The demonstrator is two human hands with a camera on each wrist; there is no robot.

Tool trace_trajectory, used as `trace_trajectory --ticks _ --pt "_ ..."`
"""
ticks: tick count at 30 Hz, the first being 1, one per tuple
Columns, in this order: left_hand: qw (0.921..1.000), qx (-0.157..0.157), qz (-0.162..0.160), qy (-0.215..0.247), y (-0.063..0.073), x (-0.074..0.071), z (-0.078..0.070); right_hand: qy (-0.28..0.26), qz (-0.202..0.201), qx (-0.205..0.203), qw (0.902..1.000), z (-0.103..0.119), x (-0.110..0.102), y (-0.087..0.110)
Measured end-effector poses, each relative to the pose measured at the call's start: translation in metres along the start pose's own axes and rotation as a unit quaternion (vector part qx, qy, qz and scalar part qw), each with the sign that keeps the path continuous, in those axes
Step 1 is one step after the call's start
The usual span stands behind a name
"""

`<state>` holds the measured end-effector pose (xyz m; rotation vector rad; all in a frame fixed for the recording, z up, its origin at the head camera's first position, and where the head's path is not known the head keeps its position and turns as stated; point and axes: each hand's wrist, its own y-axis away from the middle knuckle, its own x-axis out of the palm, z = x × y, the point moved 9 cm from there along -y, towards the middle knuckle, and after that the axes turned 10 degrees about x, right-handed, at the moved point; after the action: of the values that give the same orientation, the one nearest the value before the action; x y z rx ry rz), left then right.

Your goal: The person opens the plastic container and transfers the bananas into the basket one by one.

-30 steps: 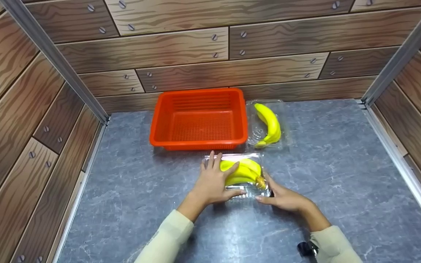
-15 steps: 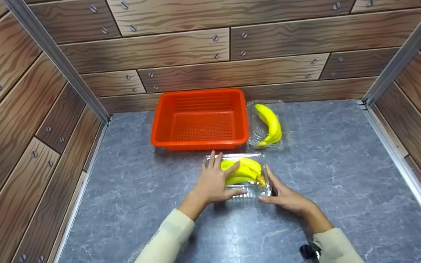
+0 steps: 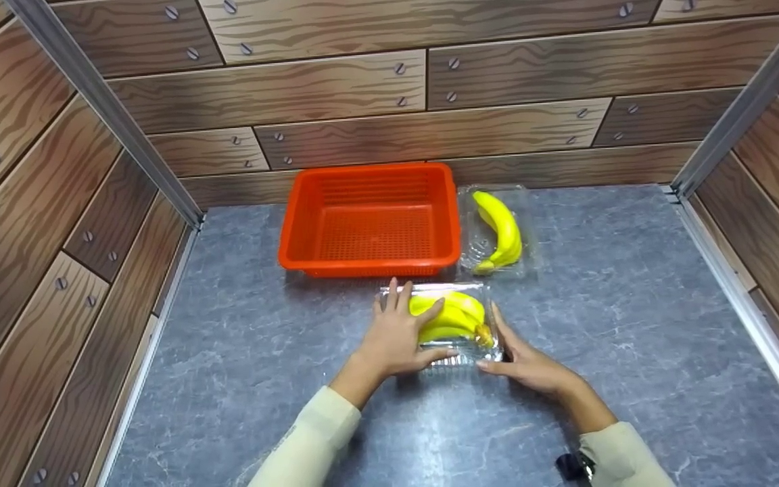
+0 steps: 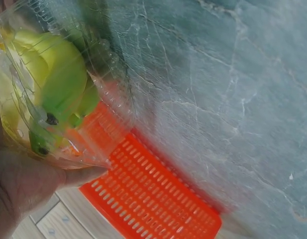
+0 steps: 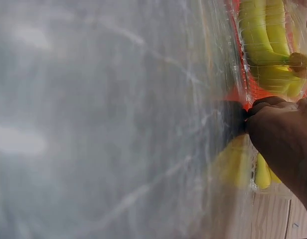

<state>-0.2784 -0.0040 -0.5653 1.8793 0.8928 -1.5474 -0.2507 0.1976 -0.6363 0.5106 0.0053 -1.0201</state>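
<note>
**Left hand [image 3: 393,341] and right hand [image 3: 531,365] on a clear, rectangular plastic box [image 3: 454,360] of yellow bananas [image 3: 456,318]**

The box sits on the grey, marble-patterned tabletop [image 3: 227,352], just in front of the rectangular orange-red plastic basket [image 3: 369,264]. The bananas lie inside it as a bunch, their brownish stem end toward the right. The left hand rests over the box's left half, fingers and thumb spread wide. The right hand touches the right end, its thumb at the near corner and its fingers along the side; whether it grips firmly, I cannot tell. Just right of the basket, a second clear plastic container [image 3: 468,223] holds curved yellow banana fruit [image 3: 508,237]. Pale long sleeves [image 3: 322,419] cover both forearms.
</note>
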Motion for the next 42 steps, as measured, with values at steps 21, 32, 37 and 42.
trace_trajectory --ticks 21,32,37,42 --pt "0.9951 -0.015 0.051 -0.083 -0.01 0.008 -0.02 0.014 -0.003 0.021 0.9997 -0.004 0.002 0.003" --pt "0.9942 -0.011 0.048 -0.096 -0.014 0.007 -0.019 -0.001 -0.008 0.028 0.9996 -0.003 0.001 0.003" --pt "0.9946 0.0 0.058 -0.086 -0.014 0.005 -0.014 -0.001 -0.007 0.029 0.9996 -0.002 0.002 0.002" --pt "0.9955 0.018 0.052 -0.077 -0.014 0.004 -0.012 0.006 -0.005 0.021 0.9997 -0.002 0.003 0.002"
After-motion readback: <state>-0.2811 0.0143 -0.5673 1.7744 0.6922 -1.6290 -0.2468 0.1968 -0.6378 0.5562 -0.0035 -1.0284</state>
